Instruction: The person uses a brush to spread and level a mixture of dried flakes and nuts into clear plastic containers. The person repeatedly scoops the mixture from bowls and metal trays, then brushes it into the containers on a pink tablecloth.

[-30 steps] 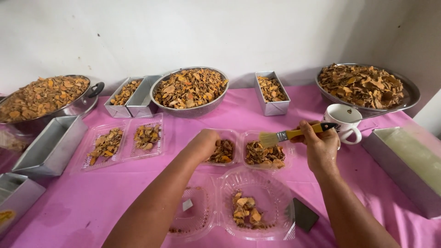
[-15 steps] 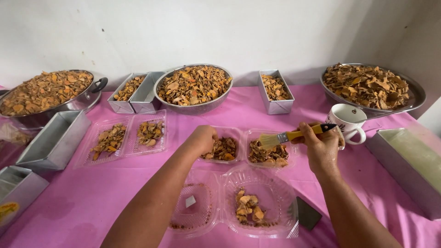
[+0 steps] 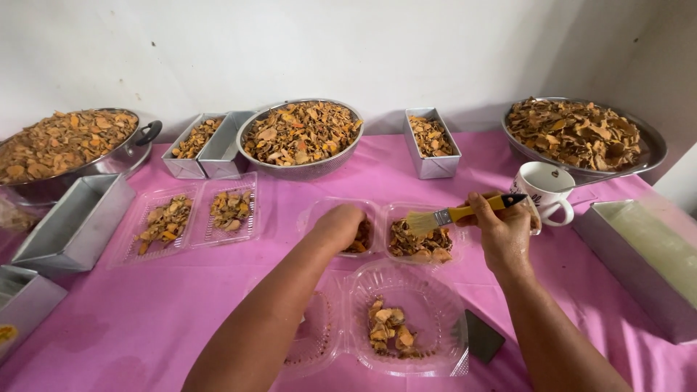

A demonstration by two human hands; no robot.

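Observation:
My left hand (image 3: 338, 225) reaches into the left half of a clear plastic clamshell tray (image 3: 383, 210) and closes over orange-brown dried pieces (image 3: 361, 238) there. My right hand (image 3: 504, 236) grips a yellow-handled pastry brush (image 3: 454, 215), bristles pointing left above the tray's right half, which holds more dried pieces (image 3: 417, 244). Nearer me lies a second open clamshell (image 3: 435, 334) with a few pieces (image 3: 388, 330) in its right half.
A pink cloth (image 3: 131, 319) covers the table. At the back stand a round bowl (image 3: 301, 138), a big pan (image 3: 69, 149), a platter (image 3: 581, 134) and metal tins (image 3: 432, 145), all with dried pieces. A white mug (image 3: 544, 190), empty tins (image 3: 69, 225) and another filled clamshell (image 3: 192, 218) surround them.
My left hand has settled lower into the tray's left half. The brush in my right hand has shifted slightly, staying over the right half.

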